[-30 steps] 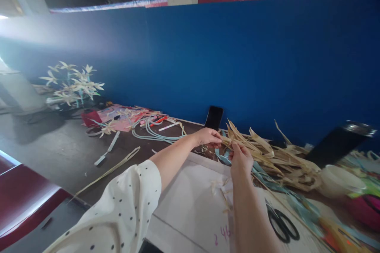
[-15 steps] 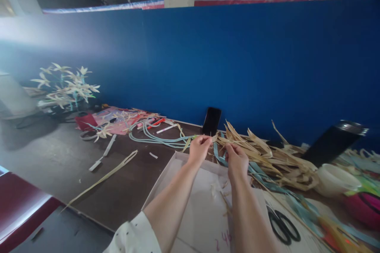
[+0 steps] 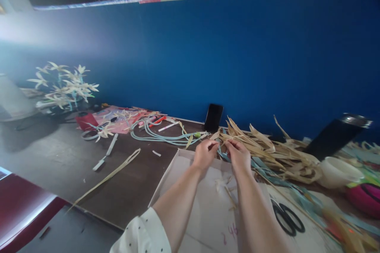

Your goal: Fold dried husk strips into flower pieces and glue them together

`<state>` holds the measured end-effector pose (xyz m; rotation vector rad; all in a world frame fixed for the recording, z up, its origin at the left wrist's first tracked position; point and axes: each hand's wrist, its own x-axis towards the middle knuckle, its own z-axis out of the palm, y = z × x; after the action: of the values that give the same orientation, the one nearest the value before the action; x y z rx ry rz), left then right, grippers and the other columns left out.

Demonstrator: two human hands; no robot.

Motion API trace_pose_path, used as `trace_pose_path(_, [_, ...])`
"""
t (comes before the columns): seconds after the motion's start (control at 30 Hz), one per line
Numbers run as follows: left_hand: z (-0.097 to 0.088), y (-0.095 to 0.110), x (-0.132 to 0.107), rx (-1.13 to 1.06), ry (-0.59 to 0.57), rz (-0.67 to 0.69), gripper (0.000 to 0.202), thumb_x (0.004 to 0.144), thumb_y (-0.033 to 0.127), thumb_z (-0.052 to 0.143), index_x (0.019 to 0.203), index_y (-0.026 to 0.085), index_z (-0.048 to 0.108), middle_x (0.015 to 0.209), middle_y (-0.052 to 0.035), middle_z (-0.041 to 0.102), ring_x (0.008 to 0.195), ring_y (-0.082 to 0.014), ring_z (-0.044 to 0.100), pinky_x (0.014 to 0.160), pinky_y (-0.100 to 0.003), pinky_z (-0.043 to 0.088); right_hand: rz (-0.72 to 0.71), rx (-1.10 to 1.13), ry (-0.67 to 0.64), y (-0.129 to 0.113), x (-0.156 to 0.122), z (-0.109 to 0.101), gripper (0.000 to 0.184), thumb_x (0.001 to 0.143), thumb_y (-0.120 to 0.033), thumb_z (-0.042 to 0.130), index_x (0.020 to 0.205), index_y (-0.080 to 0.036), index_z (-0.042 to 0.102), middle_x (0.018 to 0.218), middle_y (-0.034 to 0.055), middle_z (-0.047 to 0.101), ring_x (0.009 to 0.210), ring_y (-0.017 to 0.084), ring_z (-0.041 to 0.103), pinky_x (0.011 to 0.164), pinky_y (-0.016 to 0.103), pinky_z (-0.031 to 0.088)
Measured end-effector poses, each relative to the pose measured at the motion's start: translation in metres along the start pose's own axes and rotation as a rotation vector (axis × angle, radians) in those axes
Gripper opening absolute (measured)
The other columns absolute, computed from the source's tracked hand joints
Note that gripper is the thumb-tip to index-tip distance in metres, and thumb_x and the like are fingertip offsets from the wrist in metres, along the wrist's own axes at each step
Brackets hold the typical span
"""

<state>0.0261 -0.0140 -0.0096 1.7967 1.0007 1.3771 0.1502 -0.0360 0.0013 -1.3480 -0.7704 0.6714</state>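
Currently, the left hand and right hand have their fingers nearly closed; I cannot tell what, if anything, they pinch. Dry husks lie at three o'clock, just beside the right hand; being thin, they could split under a hard pull.

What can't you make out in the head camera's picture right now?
In the head view:
Anything between the fingertips of the left hand's grip and the right hand's grip: too small and blurred.
White shallow box: near end cut off by the bottom edge.
Rounded magenta object: cut off by the right edge.
Orange-yellow object: blurred.
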Motion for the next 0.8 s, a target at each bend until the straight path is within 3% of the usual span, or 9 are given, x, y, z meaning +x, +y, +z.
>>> trace_pose_path(0.47, [-0.001, 0.008, -0.003, 0.223, 0.077, 0.138, 0.012, 0.082, 0.025, 0.056, 0.082, 0.019, 0.067, 0.079, -0.0024, 0.064, 0.076, -0.013, 0.058, 0.07, -0.024, 0.044, 0.022, 0.083, -0.09, -0.002, -0.004, 0.004, 0.04, 0.057, -0.039, 0.075, 0.088, -0.014, 0.068, 0.054, -0.0024, 0.054, 0.044, 0.007, 0.04, 0.04, 0.019, 0.03])
trace_pose_path(0.8, [-0.004, 0.013, -0.004, 0.322, 0.01, 0.149, 0.016, 0.085, 0.025, 0.052, 0.083, 0.02, 0.066, 0.082, -0.0035, 0.064, 0.081, -0.014, 0.057, 0.072, -0.024, 0.042, 0.009, 0.066, -0.108, -0.007, -0.007, 0.005, 0.039, 0.056, -0.039, 0.075, 0.085, -0.013, 0.069, 0.051, -0.0022, 0.052, 0.044, 0.008, 0.041, 0.041, 0.02, 0.03])
